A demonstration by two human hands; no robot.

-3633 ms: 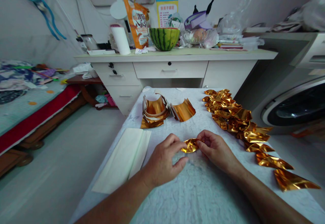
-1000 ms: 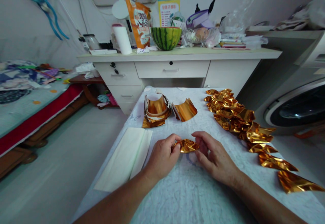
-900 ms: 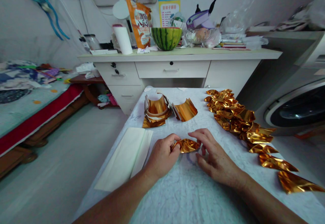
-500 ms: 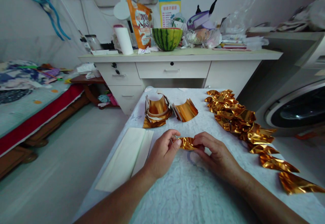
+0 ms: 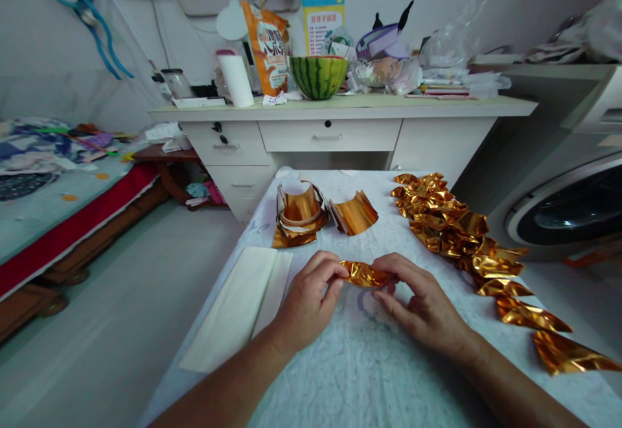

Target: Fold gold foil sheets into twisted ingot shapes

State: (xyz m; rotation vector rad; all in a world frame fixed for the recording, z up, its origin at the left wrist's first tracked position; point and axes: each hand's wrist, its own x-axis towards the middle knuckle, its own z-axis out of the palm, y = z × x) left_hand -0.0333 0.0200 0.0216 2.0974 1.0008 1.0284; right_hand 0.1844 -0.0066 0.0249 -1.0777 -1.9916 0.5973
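Note:
A crumpled gold foil piece [image 5: 364, 274] is held between both hands above the cloth-covered table. My left hand [image 5: 313, 295] pinches its left end with thumb and fingers. At the right end, the fingers of my right hand [image 5: 413, 295] rest on the foil, the thumb a little lower and apart from the forefinger. Behind them lie a curled stack of gold sheets [image 5: 299, 211] with pale edges and a smaller curved stack [image 5: 357, 213]. Pale folded paper [image 5: 238, 305] is left of my left hand. Many twisted gold foil pieces [image 5: 449, 221] run down the right side.
Beyond the table [image 5: 389, 363] stands a white desk [image 5: 330, 133] with a watermelon half [image 5: 318, 77], an orange pouch [image 5: 268, 49] and plastic bags. A bed [image 5: 97, 201] is at the left, a washing machine [image 5: 573, 201] at the right.
More of the foil piece shows between the hands. My left fingers have closed over its left end, and my right thumb has moved down and away from the forefinger.

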